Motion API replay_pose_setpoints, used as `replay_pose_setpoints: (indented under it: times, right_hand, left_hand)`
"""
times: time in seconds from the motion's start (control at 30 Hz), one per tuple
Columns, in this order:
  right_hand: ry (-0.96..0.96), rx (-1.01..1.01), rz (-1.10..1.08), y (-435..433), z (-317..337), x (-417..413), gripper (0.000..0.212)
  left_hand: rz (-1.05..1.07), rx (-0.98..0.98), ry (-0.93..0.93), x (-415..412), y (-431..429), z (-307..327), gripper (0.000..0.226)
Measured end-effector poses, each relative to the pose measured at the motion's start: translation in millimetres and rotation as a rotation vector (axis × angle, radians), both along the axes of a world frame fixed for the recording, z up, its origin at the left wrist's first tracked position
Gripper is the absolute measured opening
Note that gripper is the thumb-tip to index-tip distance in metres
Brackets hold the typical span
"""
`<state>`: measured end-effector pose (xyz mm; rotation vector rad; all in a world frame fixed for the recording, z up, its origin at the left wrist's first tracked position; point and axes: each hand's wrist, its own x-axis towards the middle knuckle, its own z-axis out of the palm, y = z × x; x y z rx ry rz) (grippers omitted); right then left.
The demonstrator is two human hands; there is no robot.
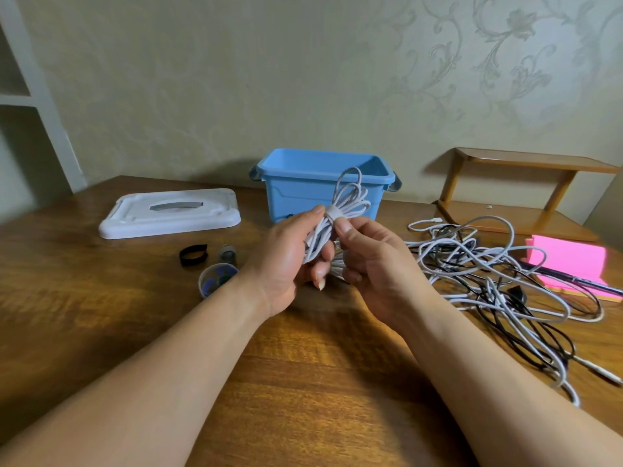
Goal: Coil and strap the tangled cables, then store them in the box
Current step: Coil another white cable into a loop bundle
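Glossy varnished wood table [303, 382], smooth blue plastic box [296, 193], white plastic lid [135, 220], matt pink paper [569, 257].

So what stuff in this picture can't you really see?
- Inside of the blue box: head view, its front wall and the coiled white cable hide it.
- Where the strap closes: covered by left hand and right hand fingertips.
- Contents of the small round tub: too small, blurred.
- Tangled cables: one end cut off at the right edge.
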<state>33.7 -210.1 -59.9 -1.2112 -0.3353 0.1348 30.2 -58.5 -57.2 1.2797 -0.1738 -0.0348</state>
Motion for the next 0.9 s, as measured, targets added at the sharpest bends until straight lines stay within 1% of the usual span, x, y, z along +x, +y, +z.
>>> replay_pose_setpoints:
  times: [0.07,0.13,0.23,0.3,0.37,0.4,0.47,0.53,0.6,0.73,0.9]
  right_hand:
    - [-0.009,-0.018,0.075,-0.7,1.1,-1.1,0.021]
    - [-0.016,-0.031,0.078,-1.9,0.6,0.7,0.023]
    - [-0.026,-0.027,-0.056,-2.7,-0.8,4.4,0.016]
    - [-0.024,-0.027,-0.139,-3.3,-2.6,6.8,0.015]
    - [-0.044,-0.062,-0.167,-3.3,-6.1,9.9,0.023]
    - [-0.055,-0.087,-0.175,-3.1,-7.8,11.4,0.025]
    - [-0.051,-0.105,-0.189,-1.8,-9.7,13.5,0.021]
    - [-0.023,-0.081,-0.192,0.4,-10.6,14.7,0.022]
    - [0.0,-0.094,-0.206,1.9,-10.3,14.1,0.021]
    - [0.053,-0.06,-0.179,1.1,-10.5,14.4,0.02]
    - [0.028,-0.07,-0.159,1.1,-11.5,13.9,0.025]
  left_hand:
    - [-0.049,-0.013,0.046,-0.6,-0.1,-0.7,0.044]
    - [-0.022,0.028,0.043,-0.9,-2.8,-1.6,0.045]
    - [0.127,0.28,-0.127,4.8,-3.9,-7.7,0.047]
    - [0.159,0.41,-0.205,5.2,-2.9,-10.4,0.043]
    - [0.162,0.485,-0.224,2.8,-3.8,-10.3,0.031]
    - [0.171,0.507,-0.23,1.4,-5.0,-10.2,0.028]
    - [0.213,0.527,-0.25,-0.3,-6.7,-9.3,0.028]
    - [0.27,0.519,-0.256,0.9,-6.4,-9.4,0.028]
    - [0.308,0.439,-0.24,4.9,-4.8,-10.7,0.027]
    - [0.26,0.25,-0.205,10.3,-3.2,-13.0,0.026]
    - [0.253,0.159,-0.16,7.4,-4.0,-7.8,0.028]
